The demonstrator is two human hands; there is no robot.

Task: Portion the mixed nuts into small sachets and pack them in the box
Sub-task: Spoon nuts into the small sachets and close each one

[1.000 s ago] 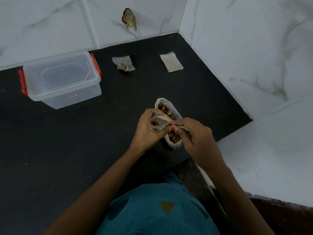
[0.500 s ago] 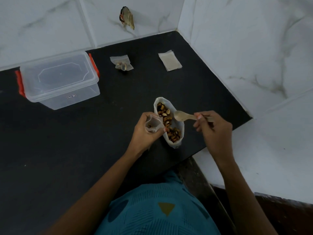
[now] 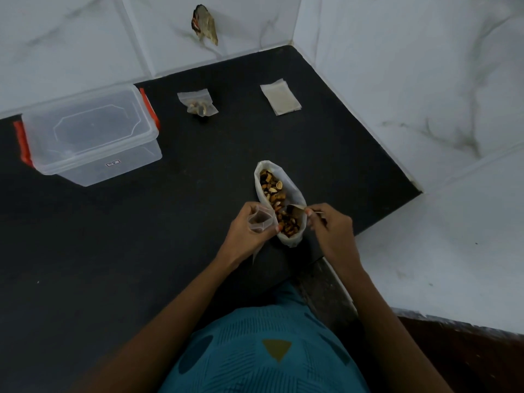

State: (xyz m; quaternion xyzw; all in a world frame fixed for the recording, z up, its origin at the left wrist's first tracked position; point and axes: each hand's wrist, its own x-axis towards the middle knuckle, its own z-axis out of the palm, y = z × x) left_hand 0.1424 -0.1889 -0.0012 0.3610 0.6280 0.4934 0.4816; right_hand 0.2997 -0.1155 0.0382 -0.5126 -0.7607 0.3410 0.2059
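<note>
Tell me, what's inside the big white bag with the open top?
Mixed nuts fill the bag, brown and pale pieces together. A spoon dips its bowl into them at the near end. Whatever lies below the top layer is covered.

Bench (image 3: 113,251) left and front-left of the nut bag (image 3: 295,191) is bare – the widest lane, a straight run up to the lidded plastic box (image 3: 90,131) at far left. The box lid is on, so top entry is blocked. Back row: there is a gap between the box and the filled sachet (image 3: 198,104) and a wider gap from there to the stack of empty sachets (image 3: 280,96) – both passable. Back wall (image 3: 85,38) and right wall (image 3: 397,66) close the corner behind the stack, so approach is from the front or left only. Near end of the bag mouth is flanked: left hand (image 3: 249,231) gripping an open sachet (image 3: 259,221) on its left, right hand (image 3: 330,225) with a wooden spoon (image 3: 296,209) at its right rim. Far end is open from above.
</note>
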